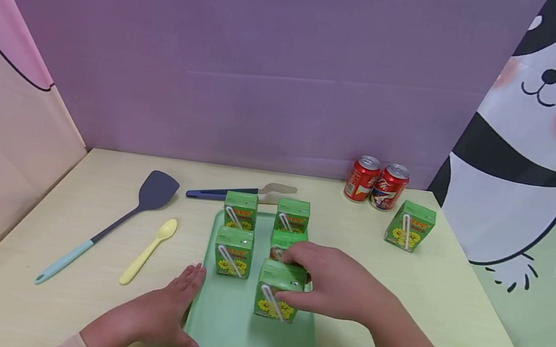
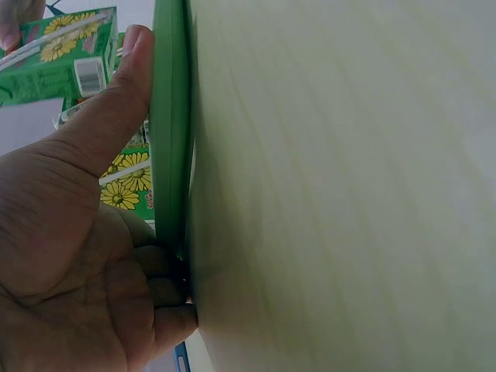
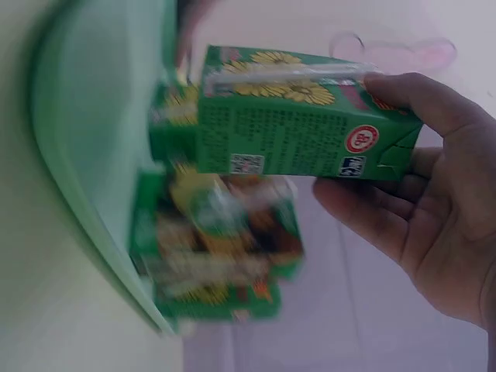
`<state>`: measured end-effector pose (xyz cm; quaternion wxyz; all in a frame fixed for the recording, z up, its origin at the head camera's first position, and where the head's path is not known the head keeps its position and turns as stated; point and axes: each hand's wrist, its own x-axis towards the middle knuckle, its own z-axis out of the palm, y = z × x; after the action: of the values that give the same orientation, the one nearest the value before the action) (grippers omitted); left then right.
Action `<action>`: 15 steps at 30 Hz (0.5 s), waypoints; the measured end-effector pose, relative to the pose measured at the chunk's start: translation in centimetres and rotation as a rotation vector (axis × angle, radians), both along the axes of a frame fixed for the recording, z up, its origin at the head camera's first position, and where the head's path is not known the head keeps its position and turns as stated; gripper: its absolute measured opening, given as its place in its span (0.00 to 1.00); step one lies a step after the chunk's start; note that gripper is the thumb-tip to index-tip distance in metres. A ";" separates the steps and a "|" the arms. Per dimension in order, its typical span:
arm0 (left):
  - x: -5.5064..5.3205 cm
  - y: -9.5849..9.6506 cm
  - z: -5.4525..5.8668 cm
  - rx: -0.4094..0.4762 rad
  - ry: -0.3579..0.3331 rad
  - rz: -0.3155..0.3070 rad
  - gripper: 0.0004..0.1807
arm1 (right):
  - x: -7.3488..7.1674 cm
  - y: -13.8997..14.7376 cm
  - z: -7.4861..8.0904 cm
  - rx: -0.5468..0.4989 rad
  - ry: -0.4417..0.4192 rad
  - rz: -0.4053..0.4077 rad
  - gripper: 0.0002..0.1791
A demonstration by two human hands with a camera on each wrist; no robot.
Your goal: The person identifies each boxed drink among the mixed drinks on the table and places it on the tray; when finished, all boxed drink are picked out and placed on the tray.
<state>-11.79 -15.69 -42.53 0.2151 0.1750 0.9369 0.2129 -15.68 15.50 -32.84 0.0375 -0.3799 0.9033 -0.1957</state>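
My right hand (image 1: 342, 285) grips a green drink carton (image 1: 278, 275) with a white straw and yellow flowers, thumb on the straw side and fingers opposite. The right wrist view shows this carton raised over the light green tray (image 1: 227, 334). Standing on the tray are two cartons in a left column, the nearer carton (image 1: 234, 251) beside the held one, and two behind on the right, partly covered by my right hand. At the tray's left side my left hand (image 1: 154, 314) rests with fingers extended along the edge and thumb near the front corner.
Left of the tray lie a dark spatula (image 1: 156, 191) with a blue handle and a yellow spoon (image 1: 150, 250). Behind it are dark-handled utensils (image 1: 223, 194). Two red cans (image 1: 361, 179) and another green carton (image 1: 410, 226) stand at the back right.
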 end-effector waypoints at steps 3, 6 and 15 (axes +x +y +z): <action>-0.1 -0.1 -0.2 0.001 0.008 -0.005 0.79 | 0.2 -1.8 -0.7 -0.010 0.058 0.046 0.19; -0.1 -0.2 -0.3 0.010 0.024 -0.013 0.79 | 0.4 -3.4 -1.4 0.002 0.088 0.065 0.20; 0.0 -0.1 0.0 0.027 0.017 -0.016 0.78 | 0.3 -6.9 -3.5 0.061 0.048 0.072 0.24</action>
<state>-11.83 -15.83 -42.55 0.2063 0.1870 0.9344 0.2221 -15.40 8.62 -36.31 0.0343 -0.4156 0.8951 -0.1576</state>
